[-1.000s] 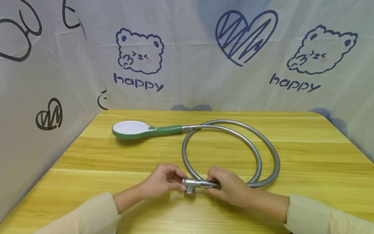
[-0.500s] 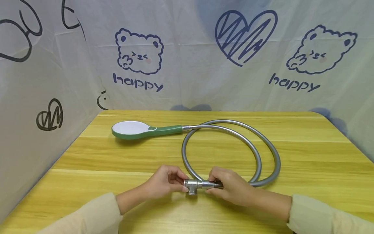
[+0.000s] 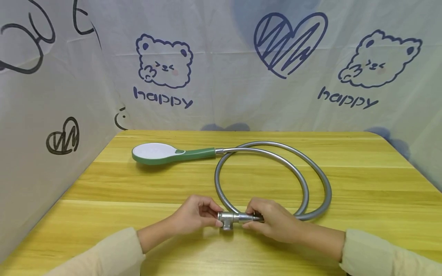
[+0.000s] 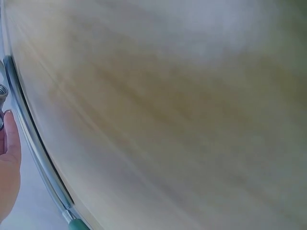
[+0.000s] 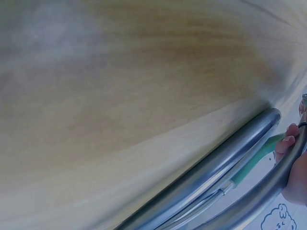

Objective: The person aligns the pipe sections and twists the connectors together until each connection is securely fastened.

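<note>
Near the front of the table, my left hand (image 3: 190,215) pinches the left end of a chrome T-shaped fitting (image 3: 226,220) between thumb and fingers. My right hand (image 3: 274,220) grips the hose end beside the metal connector (image 3: 246,217), which lines up with the fitting's right side. From there the grey metal shower hose (image 3: 326,180) loops back across the table. It runs to a green and white shower head (image 3: 155,152) lying face up at the back left. In the right wrist view, my fingers (image 5: 287,140) curl round the hose (image 5: 259,191).
The yellow wood-grain table (image 3: 138,191) has a white cloth (image 3: 221,69) with drawn bears and hearts hanging behind it. Another cloth wall (image 3: 86,92) stands close along the left edge. The hose loops lie just beyond both hands.
Both hands and the fitting have shifted very slightly to the right since a second ago. The grips stay the same, and the shower head has not moved.
</note>
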Demonstrator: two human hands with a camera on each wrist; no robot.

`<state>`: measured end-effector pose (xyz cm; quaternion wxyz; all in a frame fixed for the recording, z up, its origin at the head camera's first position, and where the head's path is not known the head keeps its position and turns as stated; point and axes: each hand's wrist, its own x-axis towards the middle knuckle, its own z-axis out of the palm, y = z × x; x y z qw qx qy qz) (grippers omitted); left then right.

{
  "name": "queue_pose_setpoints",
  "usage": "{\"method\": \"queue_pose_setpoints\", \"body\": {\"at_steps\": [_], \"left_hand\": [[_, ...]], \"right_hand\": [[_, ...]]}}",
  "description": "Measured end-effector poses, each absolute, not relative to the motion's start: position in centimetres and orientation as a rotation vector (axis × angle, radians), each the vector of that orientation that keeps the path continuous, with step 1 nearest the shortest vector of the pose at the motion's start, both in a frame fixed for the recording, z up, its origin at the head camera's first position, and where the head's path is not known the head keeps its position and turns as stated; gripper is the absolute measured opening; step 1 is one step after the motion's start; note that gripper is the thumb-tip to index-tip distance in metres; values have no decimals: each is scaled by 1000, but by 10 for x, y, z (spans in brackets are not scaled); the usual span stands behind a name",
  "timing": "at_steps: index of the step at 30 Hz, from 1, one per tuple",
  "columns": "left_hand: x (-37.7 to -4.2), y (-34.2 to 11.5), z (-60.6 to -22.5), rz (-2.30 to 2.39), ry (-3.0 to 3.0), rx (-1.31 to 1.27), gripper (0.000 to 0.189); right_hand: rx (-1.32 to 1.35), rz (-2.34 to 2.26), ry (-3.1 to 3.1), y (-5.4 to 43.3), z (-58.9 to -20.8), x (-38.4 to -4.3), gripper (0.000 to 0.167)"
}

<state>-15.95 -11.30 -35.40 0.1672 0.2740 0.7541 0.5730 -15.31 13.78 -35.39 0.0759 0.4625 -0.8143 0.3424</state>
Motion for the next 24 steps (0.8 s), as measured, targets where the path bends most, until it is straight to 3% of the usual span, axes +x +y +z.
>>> {"method": "queue_pose_setpoints", "body": {"at_steps": [24], "left_hand": [[-161, -113, -354, 1617, 2167, 785, 21]], "right_hand": [[1345, 958, -2676, 134, -352, -153, 16]]}}
